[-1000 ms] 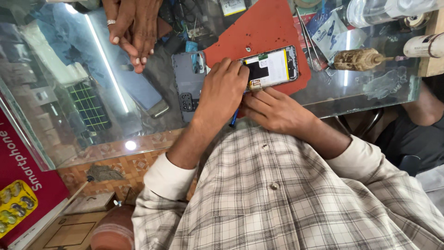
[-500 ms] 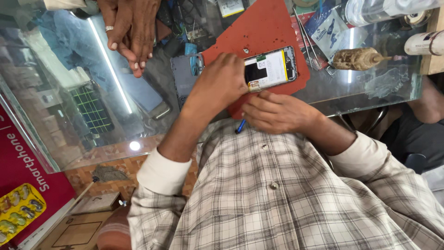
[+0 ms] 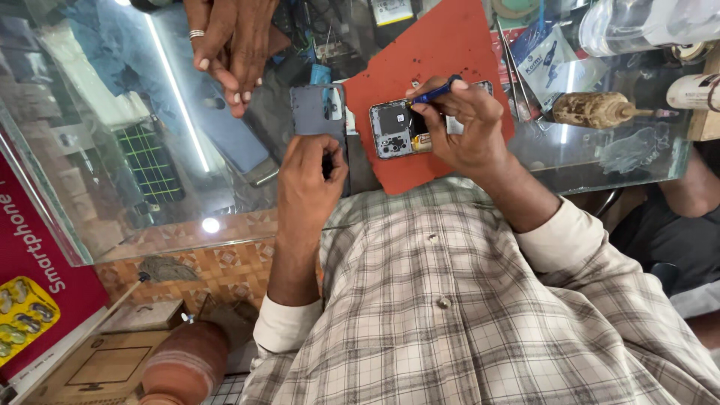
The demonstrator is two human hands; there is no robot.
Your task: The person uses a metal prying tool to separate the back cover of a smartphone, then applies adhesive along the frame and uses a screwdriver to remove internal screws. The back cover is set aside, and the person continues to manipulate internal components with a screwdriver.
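Now the phone's back is off, unlike a second ago. Left of the red mat (image 3: 435, 52), another person's hands (image 3: 232, 49) rest on the glass table (image 3: 112, 150). Left hand (image 3: 311, 176) pinches the grey back cover (image 3: 315, 109). On the mat, the opened phone (image 3: 397, 127); right hand (image 3: 461, 124) grips a blue tool (image 3: 436, 92) over it.

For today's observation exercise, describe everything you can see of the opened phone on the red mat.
The opened phone lies flat on the red mat, back facing up, cover off. Grey inner frame, dark camera cluster at its left end and a yellow patch show. The right hand covers its right half, holding a blue tool over it. Its left end is uncovered.
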